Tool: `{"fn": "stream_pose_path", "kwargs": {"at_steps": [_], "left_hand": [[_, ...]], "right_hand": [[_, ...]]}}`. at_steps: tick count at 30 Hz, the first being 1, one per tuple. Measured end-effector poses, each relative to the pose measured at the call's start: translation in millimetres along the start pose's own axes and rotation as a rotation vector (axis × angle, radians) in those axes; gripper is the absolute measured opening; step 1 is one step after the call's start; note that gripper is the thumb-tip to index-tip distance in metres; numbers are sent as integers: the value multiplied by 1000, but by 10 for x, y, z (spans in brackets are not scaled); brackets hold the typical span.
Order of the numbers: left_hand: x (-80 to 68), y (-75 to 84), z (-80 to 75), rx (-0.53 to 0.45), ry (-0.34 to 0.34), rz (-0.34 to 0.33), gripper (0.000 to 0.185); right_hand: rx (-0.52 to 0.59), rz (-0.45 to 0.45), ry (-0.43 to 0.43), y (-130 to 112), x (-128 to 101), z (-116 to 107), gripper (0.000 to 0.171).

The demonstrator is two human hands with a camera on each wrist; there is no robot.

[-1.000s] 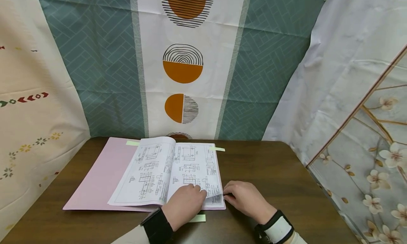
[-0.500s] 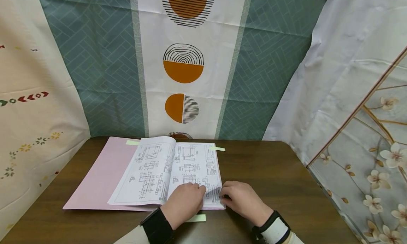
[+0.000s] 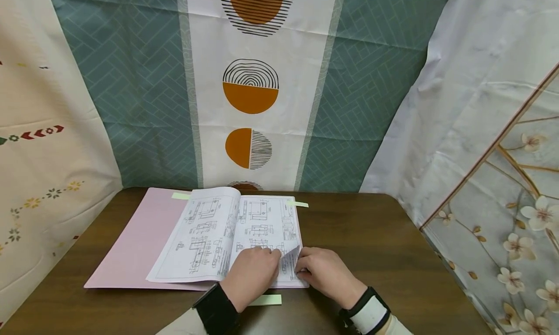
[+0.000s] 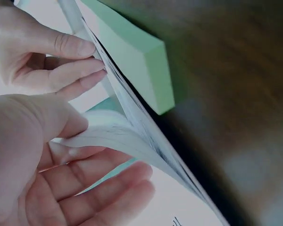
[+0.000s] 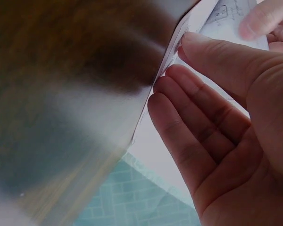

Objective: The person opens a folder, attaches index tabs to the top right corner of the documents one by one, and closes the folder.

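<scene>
An open booklet of technical drawings (image 3: 227, 238) lies on a pink folder (image 3: 131, 247) on the dark wooden table (image 3: 371, 238). My left hand (image 3: 255, 274) rests on the right page and holds its curled lower corner (image 4: 127, 136) between the thumb and the fingers (image 4: 108, 181). From the right, my right hand (image 3: 325, 274) pinches the edge of the lifted page (image 5: 172, 49) between thumb and forefinger. The raised corner (image 3: 293, 255) stands between the two hands. A green sticky-note pad (image 3: 266, 300) (image 4: 137, 61) lies just in front of the booklet.
Green tabs (image 3: 181, 195) (image 3: 298, 204) stick out at the booklet's far edge. Patterned cloths hang behind and on both sides of the table. Bare wood shows to the right of the booklet.
The right hand has slid left to the page corner. The corner has risen higher between the two hands.
</scene>
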State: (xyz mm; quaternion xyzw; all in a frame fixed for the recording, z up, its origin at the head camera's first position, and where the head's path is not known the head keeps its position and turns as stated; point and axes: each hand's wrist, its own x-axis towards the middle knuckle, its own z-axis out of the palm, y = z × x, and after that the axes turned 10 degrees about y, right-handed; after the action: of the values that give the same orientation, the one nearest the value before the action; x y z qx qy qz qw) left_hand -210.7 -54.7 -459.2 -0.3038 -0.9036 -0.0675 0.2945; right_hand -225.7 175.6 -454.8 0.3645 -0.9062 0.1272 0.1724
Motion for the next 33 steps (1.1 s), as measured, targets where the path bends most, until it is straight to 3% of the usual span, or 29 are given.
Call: {"fn": "stream_pose_path", "kwargs": {"at_steps": [8, 16, 26, 33], "left_hand": [[-74, -125, -130, 13, 84, -51, 20], [-289, -315, -234, 65, 205, -27, 20], [-443, -456, -391, 185, 175, -71, 27], [-532, -535, -478, 181, 202, -88, 46]], "right_hand": [[21, -16, 24, -16, 7, -18, 22], [19, 14, -2, -30, 15, -42, 18], [25, 43, -18, -33, 6, -41, 15], [19, 35, -11, -29, -7, -38, 15]]}}
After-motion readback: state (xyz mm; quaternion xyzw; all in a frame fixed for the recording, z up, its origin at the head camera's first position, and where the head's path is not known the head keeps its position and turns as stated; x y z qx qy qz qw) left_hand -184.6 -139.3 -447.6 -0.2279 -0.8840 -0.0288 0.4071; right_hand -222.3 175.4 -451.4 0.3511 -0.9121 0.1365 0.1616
